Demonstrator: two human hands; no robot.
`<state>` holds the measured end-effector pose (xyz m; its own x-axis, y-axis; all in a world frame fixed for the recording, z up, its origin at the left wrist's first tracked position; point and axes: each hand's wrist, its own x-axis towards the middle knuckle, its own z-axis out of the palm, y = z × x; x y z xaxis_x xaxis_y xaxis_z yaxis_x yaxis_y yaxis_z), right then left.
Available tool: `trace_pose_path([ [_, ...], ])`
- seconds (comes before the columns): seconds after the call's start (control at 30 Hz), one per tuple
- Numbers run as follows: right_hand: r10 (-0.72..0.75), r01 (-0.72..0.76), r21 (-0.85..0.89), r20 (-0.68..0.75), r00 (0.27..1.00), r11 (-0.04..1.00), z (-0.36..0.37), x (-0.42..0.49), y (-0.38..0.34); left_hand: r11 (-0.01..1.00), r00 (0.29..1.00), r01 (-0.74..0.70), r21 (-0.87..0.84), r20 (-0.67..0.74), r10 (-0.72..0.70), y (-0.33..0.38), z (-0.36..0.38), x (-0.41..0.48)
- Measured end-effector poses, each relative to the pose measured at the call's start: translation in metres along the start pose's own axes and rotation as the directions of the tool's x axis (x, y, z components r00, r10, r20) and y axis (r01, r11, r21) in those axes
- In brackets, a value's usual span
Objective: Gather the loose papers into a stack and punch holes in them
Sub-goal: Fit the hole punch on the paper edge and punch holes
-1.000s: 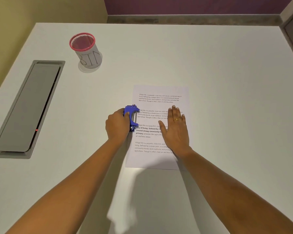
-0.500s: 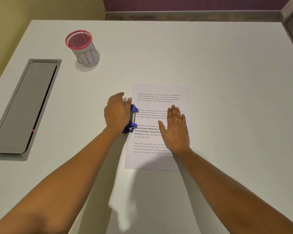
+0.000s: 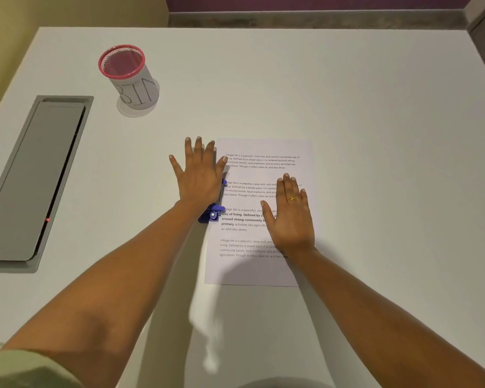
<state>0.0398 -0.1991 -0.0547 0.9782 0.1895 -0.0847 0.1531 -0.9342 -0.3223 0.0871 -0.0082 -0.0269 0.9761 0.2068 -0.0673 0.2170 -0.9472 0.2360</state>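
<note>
A stack of printed papers (image 3: 263, 270) lies flat on the white table (image 3: 347, 107), squared into one pile. A blue hole punch (image 3: 212, 214) sits over the stack's left edge at about mid height. My left hand (image 3: 200, 175) lies on top of the punch with fingers straight and spread, the palm pressing down on it and hiding most of it. My right hand (image 3: 290, 217) rests flat on the middle of the papers, fingers straight, a ring on one finger.
A mesh cup with a red rim (image 3: 129, 77), labelled BIN, stands at the back left. A grey cable hatch (image 3: 25, 180) is set into the table on the far left. The far table edge meets a wall.
My left hand has gone from gripping the punch with curled fingers to lying flat on top of it with fingers spread. My right hand and the papers have stayed put.
</note>
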Motion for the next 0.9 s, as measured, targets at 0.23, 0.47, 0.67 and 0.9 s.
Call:
trace_pose_path([
  [0.23,0.0,0.001,0.01,-0.02,1.0,1.0,0.0006,-0.0014,0.0002,0.997,1.0,0.019,-0.069,0.022,-0.017,-0.0029,0.0032,0.0004],
  [0.47,-0.005,0.006,0.015,-0.048,0.999,1.0,0.0019,-0.003,0.0,0.995,1.0,0.006,-0.1,0.02,-0.004,-0.0051,0.0051,0.0011],
  [0.67,-0.019,0.019,0.006,-0.069,0.997,1.0,0.0025,-0.0038,-0.0002,0.996,0.999,0.006,-0.094,0.036,-0.003,-0.0055,0.006,0.0012],
  [0.9,-0.026,0.028,0.013,-0.142,0.99,1.0,0.0037,-0.0056,-0.001,0.987,0.999,0.021,-0.157,0.03,-0.016,-0.0071,0.0062,-0.0014],
])
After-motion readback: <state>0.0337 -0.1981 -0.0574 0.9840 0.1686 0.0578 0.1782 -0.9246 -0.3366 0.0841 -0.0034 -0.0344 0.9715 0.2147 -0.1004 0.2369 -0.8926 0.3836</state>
